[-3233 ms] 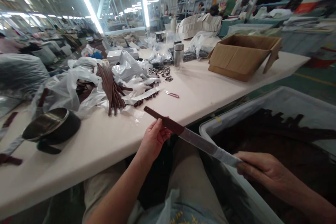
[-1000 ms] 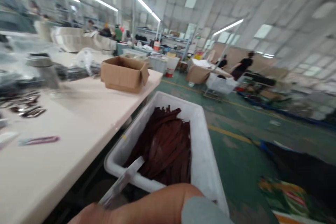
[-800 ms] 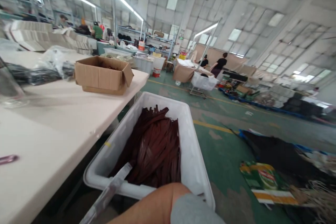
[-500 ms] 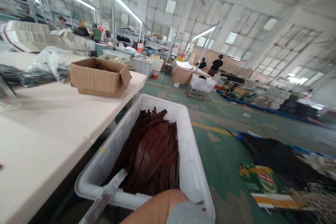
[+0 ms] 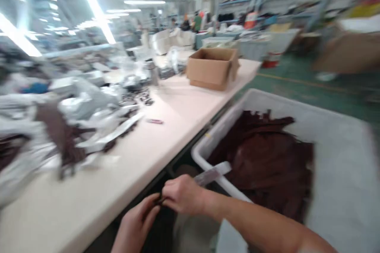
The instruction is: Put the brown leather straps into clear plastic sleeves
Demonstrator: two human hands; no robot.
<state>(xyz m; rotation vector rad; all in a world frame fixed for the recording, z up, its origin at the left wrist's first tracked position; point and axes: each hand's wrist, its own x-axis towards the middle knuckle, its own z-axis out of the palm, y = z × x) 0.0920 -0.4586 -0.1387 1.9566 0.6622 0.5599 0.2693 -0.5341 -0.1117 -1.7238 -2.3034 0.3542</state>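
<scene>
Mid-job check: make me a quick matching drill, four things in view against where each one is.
1. pale, translucent-wrapped long strip
2. brown cardboard box
3. large white plastic bin
4. small pink-handled tool

A. toward the far end of the pale table
B. lying on the table, nearer the camera than the box
C. in the right hand
D. beside the table, holding dark brown strips

Pairs: 1-C, 2-A, 3-D, 4-B

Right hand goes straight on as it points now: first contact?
Likely the left hand, directly ahead of the right hand in this view; blur hides whether they touch.
</scene>
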